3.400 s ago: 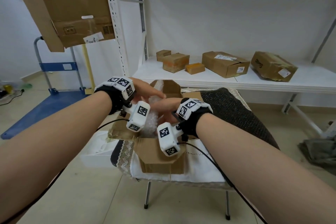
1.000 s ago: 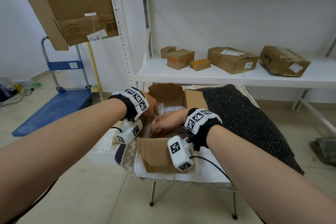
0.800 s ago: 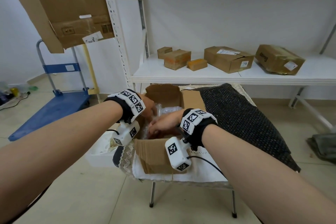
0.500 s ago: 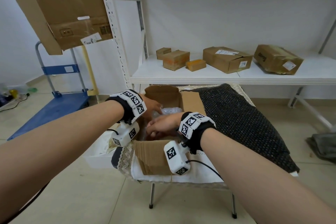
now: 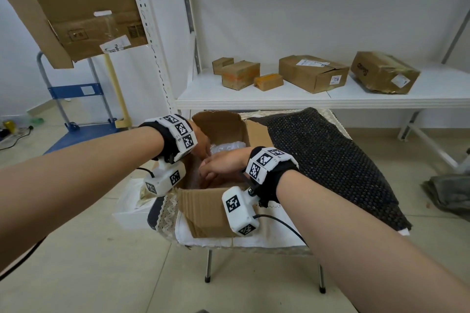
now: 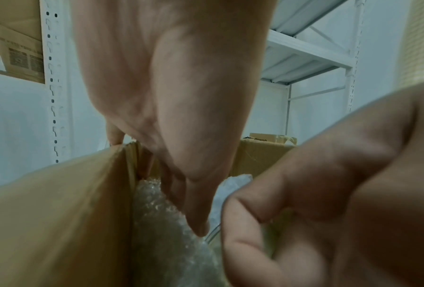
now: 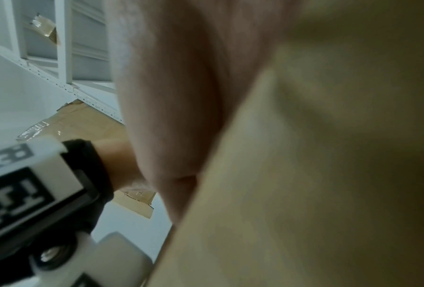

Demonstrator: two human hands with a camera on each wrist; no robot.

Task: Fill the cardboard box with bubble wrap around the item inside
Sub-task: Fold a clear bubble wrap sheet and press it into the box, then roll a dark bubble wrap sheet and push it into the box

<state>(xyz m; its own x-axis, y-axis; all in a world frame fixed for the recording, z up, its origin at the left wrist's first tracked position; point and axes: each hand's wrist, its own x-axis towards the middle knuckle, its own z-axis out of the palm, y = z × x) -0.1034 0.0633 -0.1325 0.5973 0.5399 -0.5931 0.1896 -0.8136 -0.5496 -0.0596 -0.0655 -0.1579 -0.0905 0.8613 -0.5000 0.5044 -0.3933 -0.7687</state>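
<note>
An open cardboard box (image 5: 203,208) stands on a small cloth-covered stool (image 5: 269,240). Clear bubble wrap (image 5: 227,146) lies inside it, against the left wall in the left wrist view (image 6: 161,233). My left hand (image 5: 203,148) reaches down into the box, and its straight fingers (image 6: 196,223) press on the wrap. Beside it my right hand (image 5: 207,173) is also inside, fingers curled (image 6: 250,229) on a clear edge of wrap. The item inside is hidden. The right wrist view is mostly blocked by my right hand (image 7: 171,116) and a cardboard flap (image 7: 304,174).
A black dotted mat (image 5: 330,168) drapes over the stool's right side. A white shelf (image 5: 305,101) behind holds several cardboard boxes. A white box (image 5: 132,211) sits on the floor at left, with a blue cart (image 5: 76,134) beyond. Large cardboard (image 5: 76,7) hangs at upper left.
Both hands held a wad of bubble wrap above the box 3.4 s ago. They have since gone down into the box with it, and the wrap now sits lower.
</note>
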